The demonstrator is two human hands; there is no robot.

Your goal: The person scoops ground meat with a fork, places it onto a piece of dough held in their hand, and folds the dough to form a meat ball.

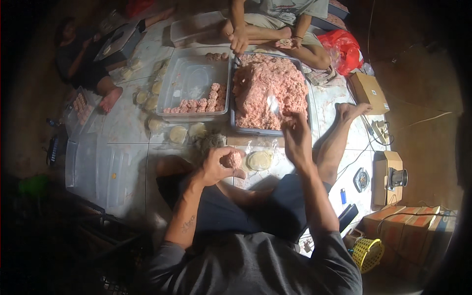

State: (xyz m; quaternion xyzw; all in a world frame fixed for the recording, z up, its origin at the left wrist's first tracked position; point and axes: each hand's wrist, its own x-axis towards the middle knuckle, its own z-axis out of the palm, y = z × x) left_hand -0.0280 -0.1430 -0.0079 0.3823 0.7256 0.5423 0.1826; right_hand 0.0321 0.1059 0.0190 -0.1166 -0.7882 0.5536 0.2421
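Observation:
My left hand (219,164) is curled around a dumpling (234,160) with pink minced meat showing at its top. Just right of it, a stack of round dough wrappers (259,160) lies on clear plastic. My right hand (297,132) is closed at the near right edge of a grey tub (255,132) heaped with minced meat (260,81). From its fingers a shiny metal spoon (272,104) reaches into the meat; the handle is mostly hidden. A clear plastic box (189,78) left of the tub holds rows of filled dumplings (199,105).
Across from me a person's hand (239,39) works at the tub's far edge. More wrapper stacks (178,134) lie by the clear box. Cardboard boxes (371,93), cables and a yellow basket (368,254) stand right; another person sits far left.

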